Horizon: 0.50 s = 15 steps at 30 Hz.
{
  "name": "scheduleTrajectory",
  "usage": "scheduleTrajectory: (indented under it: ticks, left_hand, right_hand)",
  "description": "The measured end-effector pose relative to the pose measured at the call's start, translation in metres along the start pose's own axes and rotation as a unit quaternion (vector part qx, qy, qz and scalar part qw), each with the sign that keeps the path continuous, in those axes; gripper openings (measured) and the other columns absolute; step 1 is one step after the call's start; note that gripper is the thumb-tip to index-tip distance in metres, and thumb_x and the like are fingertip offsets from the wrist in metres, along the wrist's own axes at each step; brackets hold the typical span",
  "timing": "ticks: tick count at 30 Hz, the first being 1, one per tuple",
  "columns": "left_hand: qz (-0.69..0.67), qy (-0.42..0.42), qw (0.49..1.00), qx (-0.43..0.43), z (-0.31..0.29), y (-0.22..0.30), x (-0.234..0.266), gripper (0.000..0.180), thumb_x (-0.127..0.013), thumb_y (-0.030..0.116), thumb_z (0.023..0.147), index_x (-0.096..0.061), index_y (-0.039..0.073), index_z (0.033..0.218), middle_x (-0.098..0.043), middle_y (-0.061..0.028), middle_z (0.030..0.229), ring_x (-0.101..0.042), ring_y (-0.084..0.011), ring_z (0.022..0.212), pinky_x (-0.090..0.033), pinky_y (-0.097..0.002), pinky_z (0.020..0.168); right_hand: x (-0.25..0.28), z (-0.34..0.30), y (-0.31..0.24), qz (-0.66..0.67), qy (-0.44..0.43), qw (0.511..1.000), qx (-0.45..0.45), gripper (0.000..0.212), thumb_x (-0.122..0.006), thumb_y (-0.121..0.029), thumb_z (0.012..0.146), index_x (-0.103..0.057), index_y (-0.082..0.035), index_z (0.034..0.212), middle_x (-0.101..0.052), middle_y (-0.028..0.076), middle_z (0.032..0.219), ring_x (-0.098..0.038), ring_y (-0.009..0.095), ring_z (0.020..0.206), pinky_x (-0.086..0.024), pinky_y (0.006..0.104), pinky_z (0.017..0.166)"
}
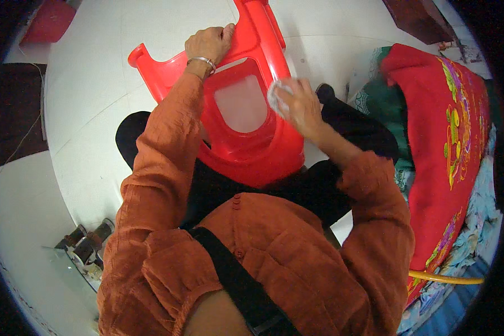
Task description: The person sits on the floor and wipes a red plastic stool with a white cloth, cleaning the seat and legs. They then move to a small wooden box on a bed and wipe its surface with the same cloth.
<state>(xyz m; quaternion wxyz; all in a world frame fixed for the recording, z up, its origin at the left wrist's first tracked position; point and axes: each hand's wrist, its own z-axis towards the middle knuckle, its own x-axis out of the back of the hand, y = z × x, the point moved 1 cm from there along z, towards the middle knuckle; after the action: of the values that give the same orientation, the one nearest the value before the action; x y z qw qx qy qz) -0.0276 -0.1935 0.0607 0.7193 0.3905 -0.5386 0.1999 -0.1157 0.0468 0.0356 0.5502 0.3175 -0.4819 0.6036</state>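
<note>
A red plastic chair is tipped over between my legs, with a large rounded opening through which the pale floor shows. My left hand, with a bangle at its wrist, is closed over a red bar at the chair's far left. On the chair's right side, my right hand presses a crumpled white cloth against the red edge. That hand is slightly blurred, and its fingers are bent around the cloth.
Right of me lie a red cushion-like bundle with a colourful pattern, a green cloth and blue patterned fabric. A yellow tube sticks out there. Dark cylindrical items stand at the lower left; a brown box-like object is at the far right.
</note>
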Motion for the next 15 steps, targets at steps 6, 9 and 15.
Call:
scheduleTrajectory:
  ticks: [6,9,15]
  left_hand:
    - [-0.103,0.107,0.983,-0.109,-0.003,-0.002,0.006,0.028,-0.048,0.034,0.089,-0.064,0.012,0.095,-0.064,-0.0095,0.085,-0.060,-0.0302,0.080,-0.045,-0.0413,0.073]
    - [-0.155,0.253,0.902,-0.312,-0.027,0.000,0.017,0.024,-0.062,0.008,0.079,-0.056,0.010,0.102,-0.058,-0.0078,0.102,-0.052,-0.0294,0.094,-0.041,-0.0402,0.082]
    - [-0.282,-0.241,0.908,-0.195,-0.138,0.015,-0.033,0.033,-0.053,0.031,0.088,-0.061,0.002,0.101,-0.062,-0.0183,0.101,-0.056,-0.0395,0.093,-0.045,-0.0438,0.080]
  right_hand:
    - [0.031,-0.068,-0.024,0.205,-0.258,0.936,-0.124,0.017,-0.066,-0.009,0.072,-0.067,-0.003,0.088,-0.061,0.012,0.087,-0.059,0.026,0.076,-0.048,0.0347,0.070]
    - [0.050,-0.042,-0.022,0.370,-0.138,0.894,-0.211,0.016,-0.065,-0.013,0.078,-0.068,-0.001,0.087,-0.064,0.008,0.079,-0.061,0.013,0.074,-0.048,0.0280,0.069]
    - [0.105,0.065,0.034,0.703,0.229,0.634,-0.225,0.031,-0.044,-0.024,0.093,-0.054,-0.001,0.112,-0.061,0.010,0.102,-0.061,0.019,0.087,-0.050,0.0308,0.077]
